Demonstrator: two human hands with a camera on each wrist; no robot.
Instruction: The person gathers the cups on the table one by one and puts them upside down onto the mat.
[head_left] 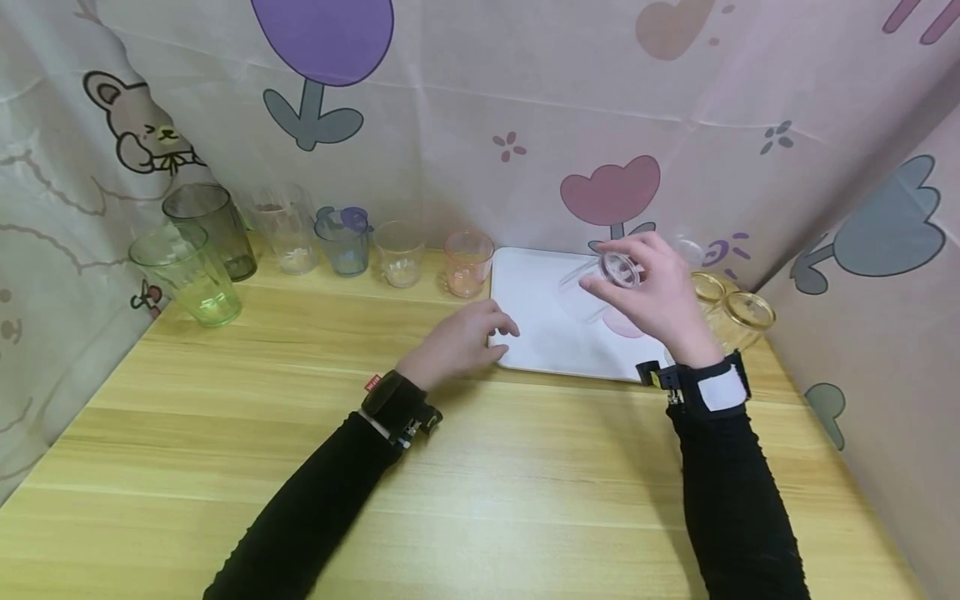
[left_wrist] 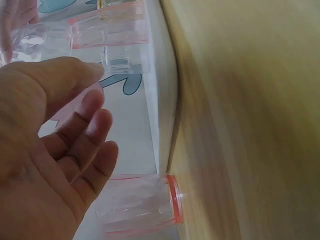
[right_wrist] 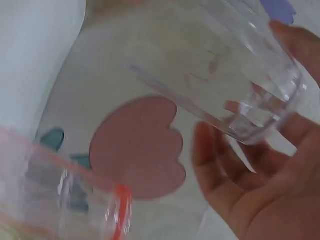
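Note:
My right hand (head_left: 647, 287) grips a clear ribbed glass (head_left: 596, 287) near its base and holds it tilted on its side above the white tray (head_left: 536, 337). In the right wrist view the clear glass (right_wrist: 225, 75) lies across my fingers (right_wrist: 215, 165). My left hand (head_left: 491, 329) rests on the wooden table (head_left: 480, 467) at the tray's near left edge, fingers loosely bent and holding nothing. In the left wrist view, my left hand's fingers (left_wrist: 92, 127) hover beside the tray's rim (left_wrist: 162, 110), with a pink glass (left_wrist: 140, 205) just beyond them.
Along the back stand a dark grey glass (head_left: 212, 229), a green glass (head_left: 187, 277), a clear glass (head_left: 288, 229), a blue glass (head_left: 343, 243), another clear one (head_left: 400, 254) and the pink glass (head_left: 467, 263). Gold-rimmed glasses (head_left: 742, 318) stand right of the tray. Printed curtains close in three sides.

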